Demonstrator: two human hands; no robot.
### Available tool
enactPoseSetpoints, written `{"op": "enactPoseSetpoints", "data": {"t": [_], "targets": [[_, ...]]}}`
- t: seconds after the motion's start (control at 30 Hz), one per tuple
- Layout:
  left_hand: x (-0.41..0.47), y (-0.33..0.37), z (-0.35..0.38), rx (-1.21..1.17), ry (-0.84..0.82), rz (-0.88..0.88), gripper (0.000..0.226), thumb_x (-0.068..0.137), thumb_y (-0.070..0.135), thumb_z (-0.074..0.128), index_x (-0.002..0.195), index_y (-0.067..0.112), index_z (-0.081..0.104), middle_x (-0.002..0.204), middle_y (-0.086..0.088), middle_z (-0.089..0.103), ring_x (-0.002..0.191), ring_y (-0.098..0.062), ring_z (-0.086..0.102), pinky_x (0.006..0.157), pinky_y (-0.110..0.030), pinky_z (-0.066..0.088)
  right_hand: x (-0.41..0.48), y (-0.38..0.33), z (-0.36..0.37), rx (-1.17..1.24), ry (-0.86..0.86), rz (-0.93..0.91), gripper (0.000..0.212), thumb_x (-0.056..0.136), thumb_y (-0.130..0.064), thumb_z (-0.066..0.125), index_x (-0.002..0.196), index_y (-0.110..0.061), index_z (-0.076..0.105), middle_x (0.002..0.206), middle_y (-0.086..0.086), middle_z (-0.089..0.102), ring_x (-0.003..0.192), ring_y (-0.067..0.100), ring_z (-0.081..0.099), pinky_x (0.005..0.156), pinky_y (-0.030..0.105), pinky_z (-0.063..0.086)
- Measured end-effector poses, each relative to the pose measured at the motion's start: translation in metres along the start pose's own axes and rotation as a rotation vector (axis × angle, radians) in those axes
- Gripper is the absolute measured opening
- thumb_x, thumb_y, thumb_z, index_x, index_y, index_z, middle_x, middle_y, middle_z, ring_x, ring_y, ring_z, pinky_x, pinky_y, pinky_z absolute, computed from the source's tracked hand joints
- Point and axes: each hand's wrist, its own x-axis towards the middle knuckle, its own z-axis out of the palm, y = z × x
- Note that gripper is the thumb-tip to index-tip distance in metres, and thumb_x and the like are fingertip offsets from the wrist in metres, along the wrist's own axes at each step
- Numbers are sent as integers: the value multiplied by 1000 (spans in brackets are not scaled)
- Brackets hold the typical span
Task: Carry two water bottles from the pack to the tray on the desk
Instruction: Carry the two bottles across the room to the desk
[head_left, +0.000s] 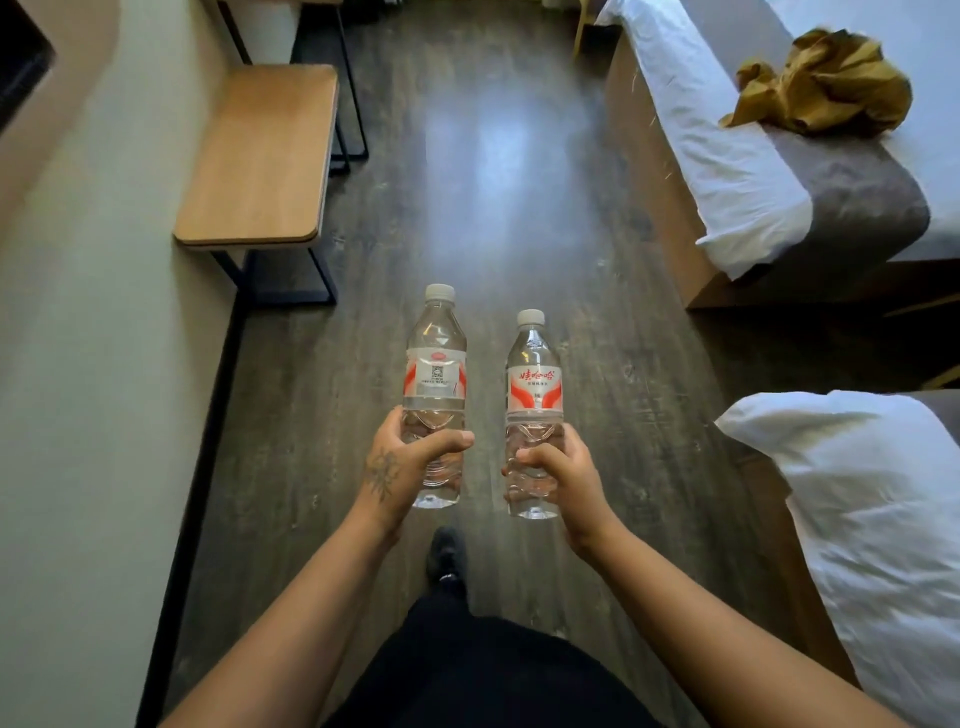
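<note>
I hold two clear water bottles upright in front of me, above a dark wooden floor. My left hand (402, 462) grips the lower part of the left bottle (435, 364), which has a white cap and a red-and-white label. My right hand (563, 480) grips the lower part of the right bottle (535, 384), with the same cap and label. The bottles stand side by side, a small gap apart. No tray, desk top with a tray, or bottle pack is in view.
A wooden bench (260, 156) on black legs stands against the left wall (104, 364). Two beds with white sheets, one far (737, 171) and one near (872, 509), line the right side; a mustard cloth (826, 85) lies on the far one. The floor aisle (493, 182) runs ahead between them. My dark shoe (445, 553) steps forward.
</note>
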Motion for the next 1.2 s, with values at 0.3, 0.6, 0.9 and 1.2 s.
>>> {"op": "enactPoseSetpoints", "data": {"t": [0.3,0.6,0.9,1.2], "targets": [[134,83,-9,-12,-49,-10,79,50,41,95,123,21,74,108,-1,89,99,-26,86,78,-38,67,129,-72,49,17,42,25,55,78,-19,73,131,-11,62,127,19,75,120,42,73,106,60,60],[275,152,9,9,-22,9,80,53,43,94,127,22,72,113,-5,87,103,-28,85,86,-46,68,276,-141,62,19,2,8,55,77,-18,73,130,-11,62,120,13,77,111,33,77,87,39,65],[427,241,53,-8,22,0,72,54,43,94,121,26,73,107,6,88,96,-22,86,81,-40,66,440,-236,54,-17,-32,15,64,66,-34,79,126,-15,64,122,16,77,119,46,72,107,66,57],[554,306,77,-45,37,-29,73,51,42,96,119,25,74,104,3,88,95,-24,86,84,-45,65,576,-321,60,-43,-46,-10,71,63,-39,78,128,-14,63,123,18,76,118,45,73,107,67,56]]}}
